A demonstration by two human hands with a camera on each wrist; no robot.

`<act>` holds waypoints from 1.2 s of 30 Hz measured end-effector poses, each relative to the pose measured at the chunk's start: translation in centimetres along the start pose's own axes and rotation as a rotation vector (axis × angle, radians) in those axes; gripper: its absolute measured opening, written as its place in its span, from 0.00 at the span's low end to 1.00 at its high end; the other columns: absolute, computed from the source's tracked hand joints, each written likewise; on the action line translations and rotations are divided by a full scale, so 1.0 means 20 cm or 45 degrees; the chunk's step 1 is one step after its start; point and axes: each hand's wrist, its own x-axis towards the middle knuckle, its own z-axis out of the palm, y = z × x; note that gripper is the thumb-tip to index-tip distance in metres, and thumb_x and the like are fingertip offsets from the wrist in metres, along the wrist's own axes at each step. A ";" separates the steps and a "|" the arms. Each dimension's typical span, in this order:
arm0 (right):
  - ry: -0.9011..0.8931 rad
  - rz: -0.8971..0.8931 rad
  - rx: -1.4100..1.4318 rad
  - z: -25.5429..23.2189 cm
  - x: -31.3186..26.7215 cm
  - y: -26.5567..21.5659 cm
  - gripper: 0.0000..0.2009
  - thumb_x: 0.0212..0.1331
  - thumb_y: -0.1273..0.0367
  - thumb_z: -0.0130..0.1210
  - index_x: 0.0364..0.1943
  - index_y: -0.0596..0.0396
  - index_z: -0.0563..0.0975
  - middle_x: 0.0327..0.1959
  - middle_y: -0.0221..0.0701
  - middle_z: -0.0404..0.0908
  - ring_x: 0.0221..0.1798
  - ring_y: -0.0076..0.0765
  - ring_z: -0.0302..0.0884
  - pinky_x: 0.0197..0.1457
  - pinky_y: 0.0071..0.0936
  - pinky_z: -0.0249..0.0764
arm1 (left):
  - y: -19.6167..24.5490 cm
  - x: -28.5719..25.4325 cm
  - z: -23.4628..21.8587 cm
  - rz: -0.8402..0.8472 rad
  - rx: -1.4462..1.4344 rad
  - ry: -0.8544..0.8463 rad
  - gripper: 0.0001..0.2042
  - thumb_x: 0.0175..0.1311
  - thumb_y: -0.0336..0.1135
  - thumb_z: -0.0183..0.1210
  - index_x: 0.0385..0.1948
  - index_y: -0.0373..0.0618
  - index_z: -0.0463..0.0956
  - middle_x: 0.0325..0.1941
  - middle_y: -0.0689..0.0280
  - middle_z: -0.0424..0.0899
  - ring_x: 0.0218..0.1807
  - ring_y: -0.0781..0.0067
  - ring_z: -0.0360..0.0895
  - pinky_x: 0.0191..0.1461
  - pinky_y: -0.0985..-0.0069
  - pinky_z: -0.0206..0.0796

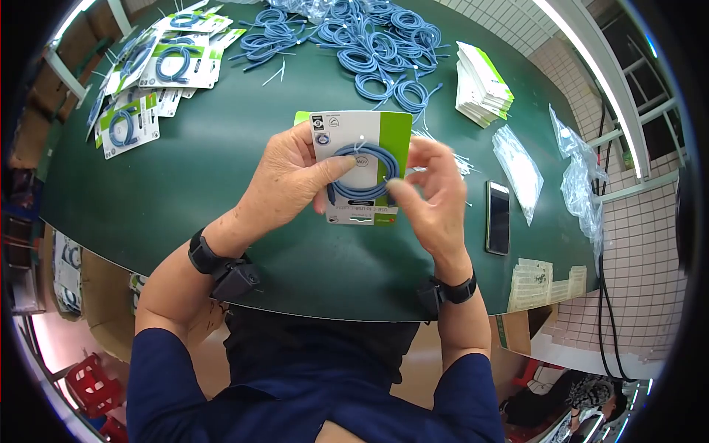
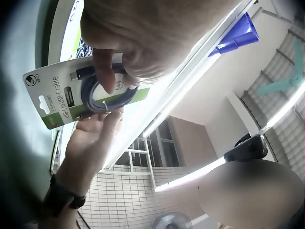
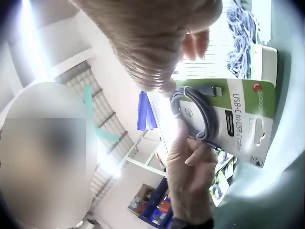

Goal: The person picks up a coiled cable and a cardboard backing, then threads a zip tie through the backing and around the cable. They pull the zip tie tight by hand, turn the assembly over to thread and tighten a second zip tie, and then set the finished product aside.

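Above the green worktop [image 1: 244,125], the left hand's [image 1: 277,183] fingers grip a USB-C cable's retail card [image 1: 396,133], while the right hand [image 1: 439,207] pinches the coiled cable [image 1: 360,194] near a tie [image 2: 105,108]. Fastening appears underway, calling for a steady card.

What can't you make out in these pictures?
- Left hand: some fingers hidden behind the card, head view.
- The card's back: faces away in every view.
- The card's finest print: too small, head view.
- Cable pile: cut off by the top edge, head view.
- White ties: partly hidden behind the right hand, head view.
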 end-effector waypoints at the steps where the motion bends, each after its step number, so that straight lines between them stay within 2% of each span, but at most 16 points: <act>1: -0.004 0.000 -0.005 -0.01 0.00 -0.03 0.19 0.61 0.75 0.71 0.55 0.62 0.79 0.35 0.27 0.84 0.35 0.20 0.81 0.41 0.19 0.79 | 0.00 -0.01 0.01 0.007 0.033 -0.001 0.14 0.71 0.28 0.66 0.56 0.36 0.81 0.42 0.64 0.90 0.26 0.85 0.79 0.22 0.84 0.70; 4: -0.097 -0.312 -0.596 -0.08 -0.02 -0.12 0.22 0.63 0.75 0.69 0.61 0.63 0.78 0.32 0.25 0.80 0.32 0.17 0.75 0.34 0.19 0.72 | -0.02 -0.03 0.07 0.079 0.130 0.074 0.14 0.71 0.28 0.66 0.55 0.36 0.80 0.40 0.64 0.91 0.26 0.85 0.80 0.22 0.83 0.70; 5: -0.098 -0.316 -0.596 -0.07 -0.04 -0.13 0.22 0.63 0.75 0.69 0.61 0.63 0.78 0.32 0.25 0.80 0.32 0.17 0.75 0.34 0.19 0.72 | -0.03 -0.03 0.08 0.110 0.185 0.110 0.14 0.71 0.28 0.66 0.55 0.37 0.80 0.40 0.64 0.91 0.26 0.84 0.80 0.22 0.83 0.71; 8: -0.226 -0.070 -0.366 0.03 -0.08 -0.15 0.21 0.67 0.76 0.65 0.63 0.64 0.78 0.30 0.25 0.79 0.28 0.16 0.72 0.30 0.18 0.69 | -0.03 -0.04 0.10 0.149 0.296 0.139 0.13 0.70 0.28 0.66 0.54 0.37 0.80 0.38 0.63 0.91 0.26 0.83 0.81 0.23 0.82 0.72; 9: -0.224 -0.071 -0.370 0.03 -0.08 -0.15 0.21 0.67 0.76 0.65 0.63 0.64 0.78 0.30 0.25 0.79 0.28 0.16 0.72 0.30 0.18 0.69 | -0.04 -0.04 0.10 0.168 0.346 0.155 0.13 0.70 0.28 0.66 0.54 0.37 0.80 0.37 0.63 0.91 0.26 0.83 0.82 0.24 0.81 0.73; 12: -0.239 0.251 0.041 0.02 -0.07 -0.14 0.22 0.69 0.76 0.62 0.67 0.64 0.76 0.30 0.27 0.80 0.26 0.15 0.71 0.29 0.16 0.68 | -0.05 -0.04 0.11 0.162 0.373 0.170 0.13 0.70 0.28 0.66 0.53 0.36 0.79 0.36 0.62 0.91 0.26 0.82 0.82 0.24 0.80 0.74; 13: -0.240 0.250 0.040 0.02 -0.07 -0.15 0.22 0.69 0.76 0.62 0.67 0.64 0.76 0.30 0.27 0.80 0.26 0.15 0.71 0.29 0.16 0.68 | -0.05 -0.04 0.11 0.154 0.389 0.175 0.13 0.70 0.28 0.66 0.53 0.36 0.79 0.35 0.62 0.91 0.26 0.82 0.82 0.25 0.80 0.75; 16: -0.346 0.496 0.298 0.00 -0.05 -0.22 0.22 0.70 0.77 0.61 0.68 0.65 0.75 0.30 0.28 0.82 0.26 0.15 0.71 0.29 0.15 0.68 | -0.06 -0.04 0.12 0.158 0.400 0.186 0.13 0.70 0.29 0.66 0.53 0.36 0.79 0.35 0.62 0.91 0.25 0.82 0.82 0.25 0.79 0.75; 22: -0.468 0.393 0.300 0.09 -0.10 -0.17 0.24 0.68 0.78 0.61 0.69 0.62 0.75 0.30 0.28 0.83 0.27 0.15 0.74 0.30 0.16 0.69 | -0.07 -0.03 0.11 0.161 0.374 0.163 0.13 0.71 0.29 0.66 0.53 0.36 0.79 0.35 0.63 0.90 0.28 0.82 0.84 0.25 0.79 0.76; 25: -0.580 0.277 0.161 0.11 -0.11 -0.16 0.24 0.67 0.79 0.61 0.67 0.60 0.77 0.31 0.28 0.83 0.28 0.16 0.76 0.30 0.16 0.70 | -0.14 -0.01 0.08 0.295 0.273 0.124 0.13 0.72 0.28 0.64 0.55 0.36 0.77 0.39 0.63 0.89 0.30 0.80 0.85 0.25 0.80 0.76; 28: -0.582 0.029 0.068 0.05 -0.09 -0.14 0.17 0.66 0.79 0.62 0.58 0.60 0.83 0.31 0.28 0.85 0.28 0.16 0.77 0.31 0.16 0.71 | -0.07 -0.02 0.08 0.117 0.113 0.089 0.14 0.73 0.27 0.63 0.56 0.35 0.76 0.43 0.62 0.89 0.31 0.79 0.85 0.25 0.80 0.78; 30: -0.433 -0.046 -0.078 -0.07 -0.02 -0.16 0.09 0.65 0.78 0.65 0.47 0.63 0.86 0.30 0.29 0.86 0.29 0.16 0.77 0.31 0.17 0.71 | -0.05 -0.01 0.08 0.018 0.016 0.049 0.14 0.74 0.27 0.62 0.57 0.35 0.75 0.46 0.61 0.88 0.32 0.78 0.85 0.26 0.80 0.78; 32: -0.054 0.181 -0.190 -0.14 0.05 -0.13 0.05 0.64 0.76 0.67 0.40 0.64 0.86 0.28 0.28 0.85 0.29 0.16 0.77 0.31 0.18 0.71 | -0.06 0.00 0.04 0.054 -0.073 0.062 0.14 0.75 0.26 0.61 0.58 0.35 0.74 0.49 0.59 0.88 0.33 0.77 0.85 0.27 0.80 0.80; 33: -0.043 0.185 -0.196 -0.21 0.09 -0.07 0.05 0.64 0.76 0.67 0.40 0.64 0.86 0.28 0.28 0.85 0.29 0.16 0.77 0.31 0.18 0.71 | -0.06 0.01 0.02 0.074 -0.109 0.070 0.14 0.75 0.26 0.61 0.59 0.35 0.74 0.50 0.58 0.87 0.33 0.77 0.85 0.27 0.80 0.80; 35: -0.116 0.081 -0.735 -0.32 0.13 0.12 0.06 0.61 0.73 0.70 0.38 0.62 0.87 0.30 0.33 0.87 0.28 0.23 0.81 0.33 0.24 0.75 | -0.05 0.02 -0.01 0.108 -0.140 0.089 0.14 0.76 0.27 0.60 0.59 0.35 0.74 0.51 0.58 0.87 0.34 0.76 0.86 0.28 0.80 0.81; 36: -0.104 0.086 -0.735 -0.34 0.14 0.19 0.06 0.61 0.73 0.70 0.38 0.62 0.87 0.30 0.33 0.87 0.28 0.23 0.81 0.33 0.24 0.75 | -0.04 0.02 -0.02 0.142 -0.172 0.120 0.14 0.76 0.27 0.60 0.59 0.35 0.74 0.52 0.57 0.87 0.36 0.75 0.87 0.28 0.79 0.82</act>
